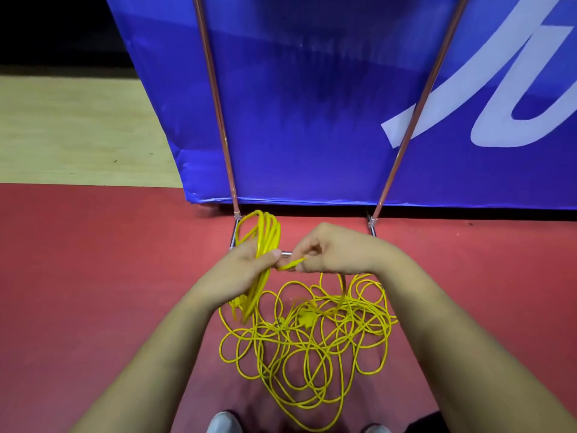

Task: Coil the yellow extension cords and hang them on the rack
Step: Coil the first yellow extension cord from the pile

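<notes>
A: While the floor [93, 276] bears so tangled a pile [307, 320], one hard pull could knot it, I'd judge.
B: And the coil [268, 232]?
A: Thin, glossy yellow loops, clasped in the left grip [246, 267]. The right grip [327, 251] pinches one slack strand [292, 264] beside it.

Nothing legible to read, only cut-off white strokes [462, 89] of very large lettering printed on the blue banner [312, 120], too partial to make out.
</notes>
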Tool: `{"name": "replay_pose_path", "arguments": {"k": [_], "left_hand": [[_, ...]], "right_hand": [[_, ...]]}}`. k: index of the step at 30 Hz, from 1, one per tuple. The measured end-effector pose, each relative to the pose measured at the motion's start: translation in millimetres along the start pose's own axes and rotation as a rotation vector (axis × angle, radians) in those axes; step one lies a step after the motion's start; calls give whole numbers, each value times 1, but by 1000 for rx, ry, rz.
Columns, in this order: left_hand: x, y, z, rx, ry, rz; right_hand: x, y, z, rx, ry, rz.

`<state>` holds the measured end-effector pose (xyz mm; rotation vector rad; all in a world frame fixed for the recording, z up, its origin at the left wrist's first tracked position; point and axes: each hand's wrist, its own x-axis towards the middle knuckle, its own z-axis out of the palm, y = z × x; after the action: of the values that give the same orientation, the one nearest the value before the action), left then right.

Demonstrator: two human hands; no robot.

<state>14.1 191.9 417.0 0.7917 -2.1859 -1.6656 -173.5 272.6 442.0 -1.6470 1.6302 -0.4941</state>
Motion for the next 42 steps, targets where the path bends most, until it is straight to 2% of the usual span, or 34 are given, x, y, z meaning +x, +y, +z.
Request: {"name": "replay_pose_path", "arguments": {"k": [2,6,9,11,13,15,17,21,25,28,30,35,37,39,40,42], "left_hand": [[2,-2,-2,-28,-33,-18],[6,-2,-12,-649,77,-112],[4,-4,-15,-811,90,-153],[3,-7,-16,-778,73,-204],[2,-7,-18,-699,48,-301],[0,-8,-20,-627,-39,-379],[-2,-10,-21,-569,-102,-433],[-4,-12,-18,-559,-91,-453],[-3,-8,-8,-604,-107,-471],[-5,-8,-3,-533,-117,-441],[-5,-9,-1,-536,-136,-383],[-4,-5,-15,-789,-43,-291],[-6,-2,-19,-793,8,-305],[-9,-1,-17,-741,-11,-369],[-9,-1,-15,-701,-53,-397],[-9,-3,-10,-653,-123,-425]], "right_hand": [[1,3,-4,169,81,-62],[11,49,11,391,270,-40],[10,100,45,464,259,78],[10,115,59,565,324,129],[12,116,53,739,487,133],[12,107,38,793,553,106],[9,96,26,664,497,64],[2,57,16,214,291,-27],[5,16,21,95,66,-12],[6,-2,30,48,11,-44],[7,-5,30,114,63,-55],[7,49,29,249,133,-9],[4,73,34,511,193,17],[4,81,34,749,293,25],[6,80,34,781,339,30],[8,73,32,653,374,31]]}}
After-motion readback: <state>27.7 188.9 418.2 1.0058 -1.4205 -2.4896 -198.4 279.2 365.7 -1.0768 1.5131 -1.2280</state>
